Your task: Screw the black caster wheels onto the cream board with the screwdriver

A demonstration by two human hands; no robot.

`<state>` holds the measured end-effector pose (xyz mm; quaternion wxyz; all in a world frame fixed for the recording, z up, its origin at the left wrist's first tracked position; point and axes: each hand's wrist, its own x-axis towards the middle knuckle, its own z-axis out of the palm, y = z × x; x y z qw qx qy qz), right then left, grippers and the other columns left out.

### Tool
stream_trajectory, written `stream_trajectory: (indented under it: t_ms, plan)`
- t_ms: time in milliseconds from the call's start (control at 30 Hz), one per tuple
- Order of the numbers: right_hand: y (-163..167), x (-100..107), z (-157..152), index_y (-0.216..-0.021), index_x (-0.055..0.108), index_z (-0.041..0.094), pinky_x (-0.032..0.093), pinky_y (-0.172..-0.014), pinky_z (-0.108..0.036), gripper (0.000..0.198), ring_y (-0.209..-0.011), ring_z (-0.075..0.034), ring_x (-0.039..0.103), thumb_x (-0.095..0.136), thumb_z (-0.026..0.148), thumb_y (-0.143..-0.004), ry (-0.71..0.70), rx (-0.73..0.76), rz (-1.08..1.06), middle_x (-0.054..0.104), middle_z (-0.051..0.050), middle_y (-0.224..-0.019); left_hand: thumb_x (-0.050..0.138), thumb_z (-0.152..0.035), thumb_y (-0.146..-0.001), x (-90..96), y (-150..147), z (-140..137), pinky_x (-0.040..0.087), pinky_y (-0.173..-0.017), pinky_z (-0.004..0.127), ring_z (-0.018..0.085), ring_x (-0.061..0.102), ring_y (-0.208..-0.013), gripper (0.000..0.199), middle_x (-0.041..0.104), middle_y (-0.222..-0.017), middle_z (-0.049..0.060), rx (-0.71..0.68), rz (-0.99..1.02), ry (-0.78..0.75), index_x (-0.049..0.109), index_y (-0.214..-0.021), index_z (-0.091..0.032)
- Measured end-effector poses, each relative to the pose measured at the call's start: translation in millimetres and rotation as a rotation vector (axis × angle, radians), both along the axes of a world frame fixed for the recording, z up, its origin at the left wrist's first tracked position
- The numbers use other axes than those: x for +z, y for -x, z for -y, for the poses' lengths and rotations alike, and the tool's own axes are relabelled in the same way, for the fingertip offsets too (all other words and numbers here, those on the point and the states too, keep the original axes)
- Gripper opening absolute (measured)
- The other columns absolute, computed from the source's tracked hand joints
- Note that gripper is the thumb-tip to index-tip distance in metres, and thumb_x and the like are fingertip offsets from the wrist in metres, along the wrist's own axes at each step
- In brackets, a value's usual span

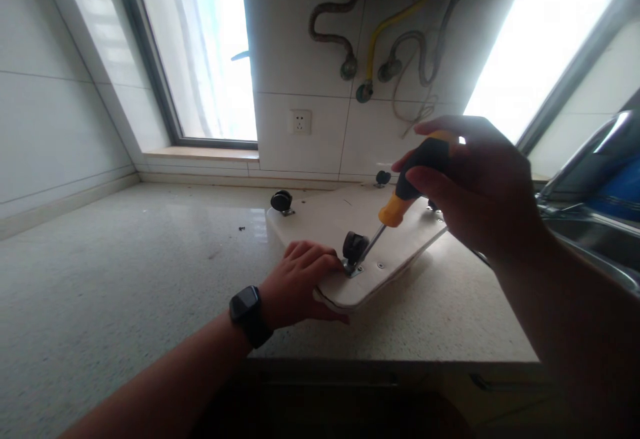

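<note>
A white board (pixel 330 215) with rounded corners lies on the countertop, its black caster wheels pointing up. My left hand (pixel 300 282) grips the near left corner, fingers on top and thumb below the edge. Right beside those fingers stands the nearest caster (pixel 355 245) on a metal plate. In my right hand (pixel 475 185) is a screwdriver (pixel 393 213) with a yellow and black handle, slanted down to the left. Its tip reaches the caster's plate; the exact contact point is too small to tell. Another caster (pixel 281 200) sits at the far left corner.
The speckled countertop (pixel 150 279) runs along a tiled wall with a socket (pixel 301 121). Small dark bits (pixel 241 228) lie left of the board. A sink (pixel 595 245) with a faucet (pixel 585 155) is at right. Pipes (pixel 373 39) hang above, and a drawer handle (pixel 500 383) sits below.
</note>
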<state>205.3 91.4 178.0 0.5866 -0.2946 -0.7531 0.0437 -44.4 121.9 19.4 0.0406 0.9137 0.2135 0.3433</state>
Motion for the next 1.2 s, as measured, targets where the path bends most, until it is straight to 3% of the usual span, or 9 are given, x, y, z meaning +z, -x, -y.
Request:
stream_trajectory:
  t_ms: [200,567,633,767,867,967,1100,1200]
  plan:
    - [3,2,1,-0.118,0.063,0.024,0.062,-0.063,-0.028,0.043,-0.080,-0.018,0.075,0.082,0.025,-0.079,0.001,-0.036,0.040,0.075,0.000,-0.090,0.081,-0.069,-0.074,-0.7,1,-1,0.043,-0.098,0.047,0.030,0.060,-0.111,0.068,0.070,-0.125,0.009,-0.008,0.006,0.004,0.062,-0.124,-0.026]
    - [19,11,-4,-0.117,0.060,0.027,0.059,-0.053,-0.026,0.044,-0.066,-0.014,0.068,0.081,0.035,-0.080,0.106,0.032,0.109,0.065,0.005,-0.080,0.080,-0.071,-0.074,0.9,2,1,0.041,-0.101,0.048,0.031,0.057,-0.114,0.070,0.068,-0.127,0.009,-0.004,0.008,0.022,0.062,-0.124,-0.026]
    - [19,12,-7,-0.111,0.060,0.028,0.054,-0.049,-0.025,0.043,-0.059,-0.012,0.062,0.084,0.037,-0.077,0.053,-0.044,0.138,0.062,0.005,-0.078,0.082,-0.073,-0.069,2.6,3,1,0.040,-0.103,0.049,0.031,0.056,-0.116,0.074,0.067,-0.127,0.009,-0.007,0.007,0.035,0.062,-0.123,-0.026]
    - [19,15,-10,-0.097,0.056,0.026,0.039,-0.043,-0.026,0.052,-0.054,-0.011,0.049,0.092,0.048,-0.066,-0.044,-0.339,0.214,0.056,0.003,-0.073,0.084,-0.078,-0.061,11.8,5,5,0.040,-0.104,0.052,0.034,0.052,-0.118,0.082,0.064,-0.128,0.011,-0.032,0.026,0.110,0.064,-0.120,-0.024]
    - [24,20,-7,-0.105,0.055,0.025,0.038,-0.048,-0.027,0.051,-0.057,-0.013,0.049,0.082,0.056,-0.076,0.035,-0.381,0.309,0.057,0.003,-0.072,0.071,-0.071,-0.083,23.6,2,15,0.040,-0.103,0.051,0.033,0.051,-0.118,0.060,0.064,-0.126,0.011,-0.026,0.097,0.189,0.064,-0.119,-0.024]
    - [29,30,-2,-0.118,0.058,0.028,0.043,-0.049,-0.026,0.032,-0.062,-0.014,0.055,0.062,0.045,-0.092,0.264,-0.310,0.340,0.062,0.000,-0.083,0.054,-0.049,-0.103,36.7,-3,27,0.040,-0.103,0.049,0.029,0.052,-0.117,0.030,0.066,-0.119,0.008,0.058,0.209,0.270,0.064,-0.115,-0.023]
    - [33,51,8,-0.123,0.065,0.029,0.054,-0.054,-0.028,0.043,-0.086,-0.020,0.066,0.055,0.022,-0.082,0.468,-0.159,0.361,0.065,-0.007,-0.120,0.051,-0.035,-0.105,49.7,-4,36,0.044,-0.101,0.047,0.027,0.055,-0.113,0.020,0.067,-0.111,0.007,0.103,0.298,0.380,0.066,-0.109,-0.022]
    - [37,61,16,-0.127,0.067,0.027,0.052,-0.057,-0.030,0.043,-0.080,-0.019,0.066,0.061,0.028,-0.085,0.431,-0.190,0.475,0.070,-0.008,-0.110,0.054,-0.031,-0.102,54.6,-5,39,0.047,-0.097,0.045,0.026,0.059,-0.111,0.018,0.068,-0.113,0.008,0.110,0.317,0.445,0.067,-0.110,-0.022]
